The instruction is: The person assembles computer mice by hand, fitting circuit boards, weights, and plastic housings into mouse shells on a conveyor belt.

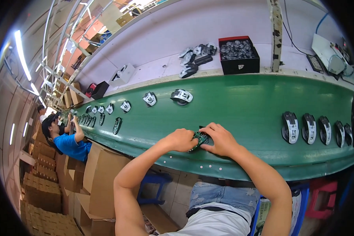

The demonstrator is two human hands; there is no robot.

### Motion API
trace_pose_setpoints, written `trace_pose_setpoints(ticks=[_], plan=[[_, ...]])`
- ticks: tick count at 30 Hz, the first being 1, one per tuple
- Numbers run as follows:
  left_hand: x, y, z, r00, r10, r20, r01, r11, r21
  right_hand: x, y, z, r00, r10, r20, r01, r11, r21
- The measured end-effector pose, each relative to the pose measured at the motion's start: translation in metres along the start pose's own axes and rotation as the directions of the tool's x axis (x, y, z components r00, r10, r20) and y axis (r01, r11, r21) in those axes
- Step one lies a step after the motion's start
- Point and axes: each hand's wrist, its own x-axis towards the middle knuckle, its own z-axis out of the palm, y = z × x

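Between my two hands, over the near half of the green belt (240, 102), is a green circuit board (200, 139) with a dark part at its far end. My left hand (181, 140) pinches the board from the left. On the other side my right hand (222, 141) grips it with thumb and fingers, which partly cover the dark part. Beyond my hands lies a white and black mouse shell (181, 96), with another mouse shell (149, 99) to its left. Further left rests a loose circuit board (117, 125). Several mouse assemblies (290, 128) stand in a row at the right.
A black box (240, 65) of small dark parts and a pile of mouse shells (194, 57) sit on the back shelf, beside a metal post (276, 35). A person in a blue shirt (71, 145) works at the left, near cardboard boxes (102, 177). A blue stool (155, 183) stands below.
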Motion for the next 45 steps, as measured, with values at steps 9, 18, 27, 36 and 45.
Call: trace_pose_setpoints(ticks=[9,18,27,36,45], plan=[[0.01,0.017,-0.005,0.962,0.164,0.218,0.036,0.716,-0.698,-0.01,0.05,-0.066,0.995,-0.044,0.084,0.051,0.996,-0.079],[0.1,0.059,0.016,0.959,0.268,-0.09,-0.085,-0.032,-0.996,-0.02,0.032,-0.101,0.939,-0.074,-0.336,0.056,0.996,-0.064],[0.092,0.075,0.031,0.94,0.269,-0.208,-0.164,-0.177,-0.97,-0.02,0.008,-0.073,0.944,0.008,-0.33,-0.006,1.0,0.007],[0.081,0.07,0.026,0.917,0.284,-0.282,-0.248,-0.149,-0.957,-0.02,0.004,-0.078,0.929,0.113,-0.352,-0.058,0.985,0.164],[0.098,0.058,0.033,0.751,-0.043,-0.659,-0.597,0.385,-0.704,-0.014,0.005,-0.106,0.968,0.051,-0.248,-0.094,0.982,-0.167]])
